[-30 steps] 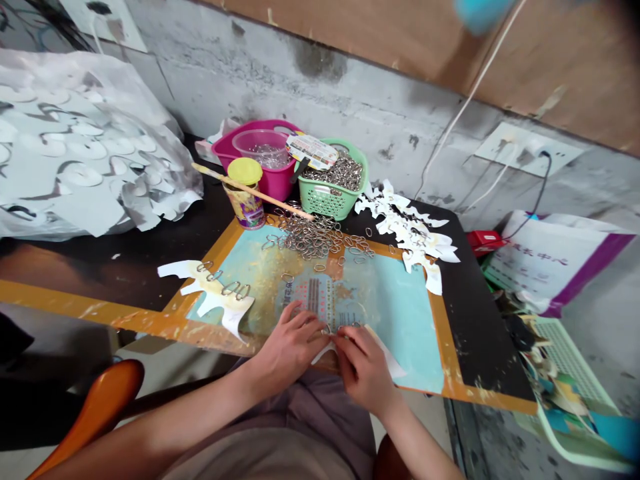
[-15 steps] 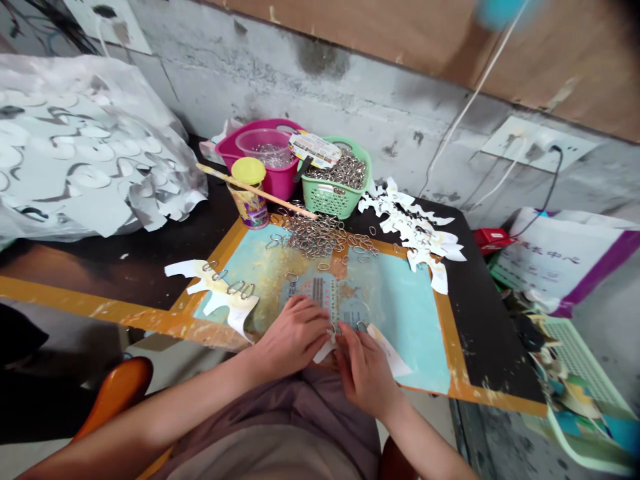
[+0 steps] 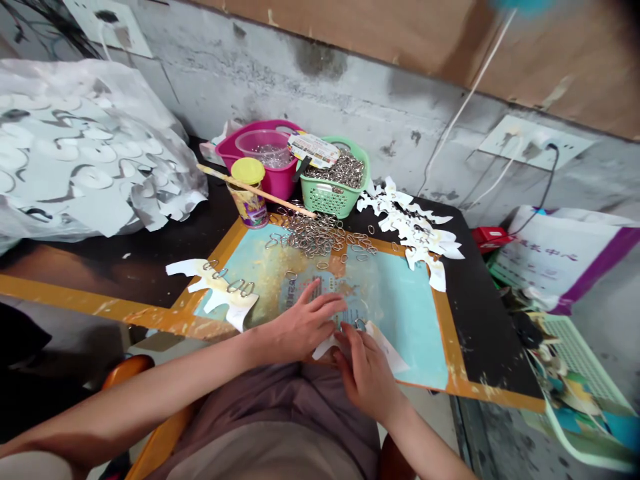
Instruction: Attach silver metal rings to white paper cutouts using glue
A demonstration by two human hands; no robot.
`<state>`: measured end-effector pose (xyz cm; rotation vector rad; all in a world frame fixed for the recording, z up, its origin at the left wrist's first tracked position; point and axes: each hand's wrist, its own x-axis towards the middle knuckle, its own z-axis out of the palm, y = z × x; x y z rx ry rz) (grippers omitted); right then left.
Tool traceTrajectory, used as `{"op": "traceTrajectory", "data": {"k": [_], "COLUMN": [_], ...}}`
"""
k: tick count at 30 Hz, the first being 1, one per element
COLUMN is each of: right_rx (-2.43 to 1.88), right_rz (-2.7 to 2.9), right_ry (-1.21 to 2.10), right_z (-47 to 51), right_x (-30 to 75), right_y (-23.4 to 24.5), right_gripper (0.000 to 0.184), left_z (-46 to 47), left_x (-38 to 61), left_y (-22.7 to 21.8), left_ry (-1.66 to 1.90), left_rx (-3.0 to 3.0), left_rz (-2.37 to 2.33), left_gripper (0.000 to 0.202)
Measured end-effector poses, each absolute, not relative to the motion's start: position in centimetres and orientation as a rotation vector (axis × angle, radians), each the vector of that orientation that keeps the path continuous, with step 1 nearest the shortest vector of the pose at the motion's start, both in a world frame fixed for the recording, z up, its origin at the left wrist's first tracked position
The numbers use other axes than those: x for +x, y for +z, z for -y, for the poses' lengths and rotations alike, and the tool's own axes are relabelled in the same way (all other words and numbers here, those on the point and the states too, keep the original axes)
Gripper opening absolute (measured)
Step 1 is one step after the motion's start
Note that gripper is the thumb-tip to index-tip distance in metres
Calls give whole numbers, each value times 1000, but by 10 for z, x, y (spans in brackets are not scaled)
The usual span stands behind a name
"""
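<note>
Right hand [image 3: 367, 373] pinching narrow on a white paper cutout [image 3: 385, 352] beside a metal ring [image 3: 359, 325], left hand [image 3: 305, 327] spread wide on the painted board [image 3: 413, 333]; loose rings [image 3: 315, 237] at twelve o'clock; a firm, steady pinch looks right here.

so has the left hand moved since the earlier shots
Yes, the left hand has slid forward and rightward across the turquoise board, toward the green plastic basket.

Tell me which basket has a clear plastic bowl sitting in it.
The magenta basket holds the clear bowl; the green basket to its right has metal rings heaped straight in, with no bowl.
</note>
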<state>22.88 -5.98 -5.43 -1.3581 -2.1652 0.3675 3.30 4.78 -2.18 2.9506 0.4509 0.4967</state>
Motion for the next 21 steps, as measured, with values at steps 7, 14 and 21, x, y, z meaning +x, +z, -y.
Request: {"op": "traceTrajectory", "data": {"k": [7,14,21], "right_rx": [-1264,-1238,-1367], "right_rz": [2213,2186,2112], "right_ry": [362,378,529], "right_z": [59,61,62], "right_x": [233,234,232], "right_y": [-54,-52,-51], "right_gripper": [59,62,55], "left_z": [-40,-38,-35], "left_x": [24,23,17], "left_y": [-38,-43,-22], "left_ry": [639,801,722], "left_rx": [3064,2950,2625], "left_rz": [-489,-521,-625], "left_gripper": [11,13,14]}}
